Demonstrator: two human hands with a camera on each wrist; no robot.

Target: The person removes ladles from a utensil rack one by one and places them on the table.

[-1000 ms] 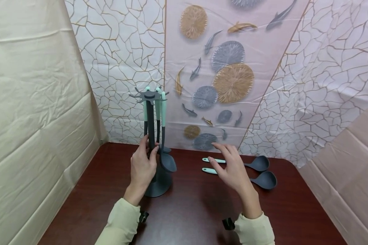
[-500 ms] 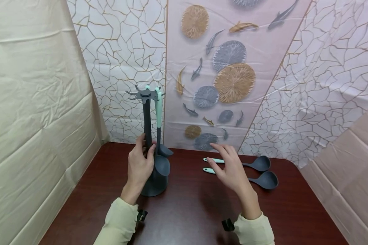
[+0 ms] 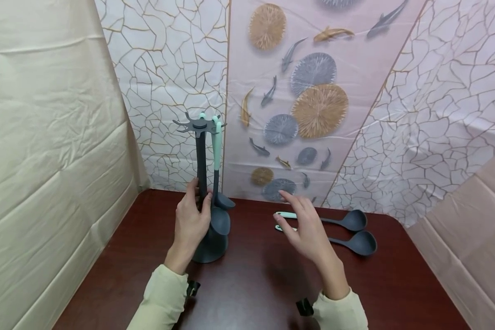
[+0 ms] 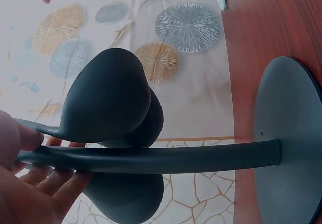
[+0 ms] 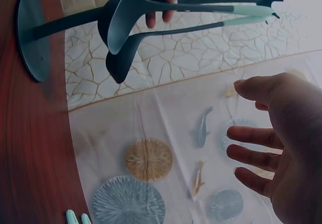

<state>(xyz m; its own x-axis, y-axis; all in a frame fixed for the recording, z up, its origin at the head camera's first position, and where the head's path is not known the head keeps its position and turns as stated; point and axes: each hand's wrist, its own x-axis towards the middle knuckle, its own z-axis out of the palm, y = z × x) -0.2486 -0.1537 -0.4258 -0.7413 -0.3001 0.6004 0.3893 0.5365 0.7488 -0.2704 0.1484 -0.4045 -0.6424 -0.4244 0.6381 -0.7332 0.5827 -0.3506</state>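
Note:
My left hand (image 3: 191, 224) grips the dark pole of an upright utensil stand (image 3: 200, 156), fingers behind and thumb in front. Several kitchen utensils with mint handles hang from the hooked top; one is a ladle (image 5: 118, 25), its bowl beside my left hand. Another dark utensil head (image 4: 128, 199) shows below the pole in the left wrist view. My right hand (image 3: 307, 229) hovers above the table, fingers spread and holding nothing. Two ladle-like utensils, one farther (image 3: 354, 220) and one nearer (image 3: 363, 243), lie beyond it, handles partly hidden by that hand.
The stand's round base (image 3: 210, 252) is on the dark red tabletop (image 3: 247, 288). A patterned cloth (image 3: 255, 151) hangs behind the table, and pale cloth (image 3: 53, 160) covers the left side.
The stand has turned in my left hand, so the hanging utensils have swung round and their handles now line up more closely. My right hand has stayed nearly in place, still holding nothing.

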